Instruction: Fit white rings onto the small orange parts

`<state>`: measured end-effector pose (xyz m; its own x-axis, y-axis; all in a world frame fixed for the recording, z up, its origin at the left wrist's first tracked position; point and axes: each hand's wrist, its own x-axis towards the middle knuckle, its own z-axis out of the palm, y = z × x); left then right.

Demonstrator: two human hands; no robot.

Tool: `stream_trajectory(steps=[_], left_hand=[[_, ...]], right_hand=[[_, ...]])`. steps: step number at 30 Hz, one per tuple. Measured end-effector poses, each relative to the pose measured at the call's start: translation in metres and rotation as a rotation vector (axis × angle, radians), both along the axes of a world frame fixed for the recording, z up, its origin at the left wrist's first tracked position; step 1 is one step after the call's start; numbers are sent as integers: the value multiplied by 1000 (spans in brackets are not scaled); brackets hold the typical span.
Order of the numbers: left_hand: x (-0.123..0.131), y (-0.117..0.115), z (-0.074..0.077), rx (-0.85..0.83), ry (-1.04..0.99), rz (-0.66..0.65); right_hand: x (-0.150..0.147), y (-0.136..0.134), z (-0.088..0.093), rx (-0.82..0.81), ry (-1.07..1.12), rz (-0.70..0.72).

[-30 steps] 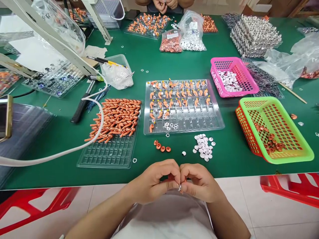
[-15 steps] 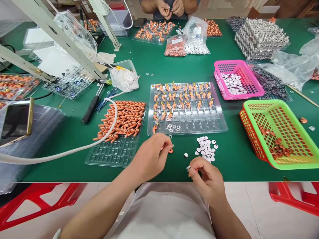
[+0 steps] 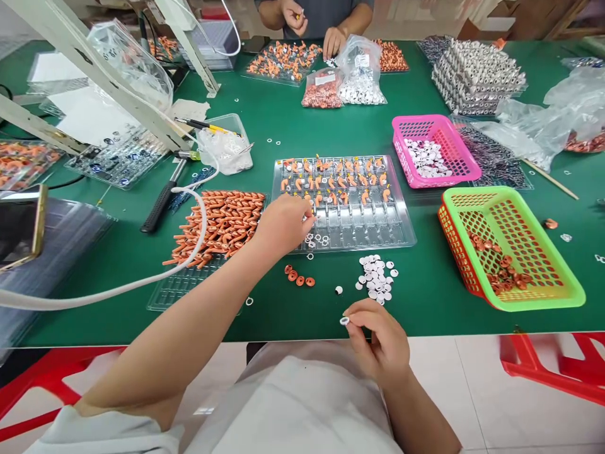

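Note:
My left hand [image 3: 283, 224] reaches over the left part of the clear compartment tray [image 3: 401, 214], fingers pinched together above a slot; what they hold is hidden. The tray's far rows carry several orange curved parts [image 3: 340, 180], and small white rings [image 3: 319, 239] lie in its near row. My right hand [image 3: 380, 343] stays near the table's front edge, pinching a small white ring [image 3: 345, 321]. Between the hands lie a few orange washers [image 3: 299, 278] and a heap of white discs [image 3: 377, 277].
A heap of orange curved parts [image 3: 222, 224] lies on a second clear tray at left. A pink basket [image 3: 435, 151] of white discs and a green basket [image 3: 510, 246] of orange pieces stand at right. A hammer [image 3: 161, 202], bags and another person's hands [image 3: 312, 25] are farther back.
My hands were together near my body, then parted. The left hand went forward past the orange washers to the compartment tray. The right hand stayed near the table edge with the ring.

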<state>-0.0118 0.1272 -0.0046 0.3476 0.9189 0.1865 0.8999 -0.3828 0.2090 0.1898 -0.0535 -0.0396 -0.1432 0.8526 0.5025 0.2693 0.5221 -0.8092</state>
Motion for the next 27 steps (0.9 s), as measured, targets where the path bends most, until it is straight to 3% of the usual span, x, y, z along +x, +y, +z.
stream_trajectory(steps=[4, 8, 12, 17, 21, 27], left_hand=[[-4, 0, 1, 99, -19, -123], [-4, -9, 6, 121, -103, -139], [-2, -44, 20, 105, -324, -253], [0, -106, 34, -376, -742, -389], [3, -134, 24, -576, -945, -377], [7, -143, 7, -775, -1109, -279]], right_hand=[[4, 3, 0, 365, -115, -59], [3, 4, 2, 357, -135, -68], [2, -1, 1, 193, -53, -16], [2, -6, -1, -264, 239, 91], [3, -2, 1, -433, 348, 190], [5, 5, 4, -595, 351, 294]])
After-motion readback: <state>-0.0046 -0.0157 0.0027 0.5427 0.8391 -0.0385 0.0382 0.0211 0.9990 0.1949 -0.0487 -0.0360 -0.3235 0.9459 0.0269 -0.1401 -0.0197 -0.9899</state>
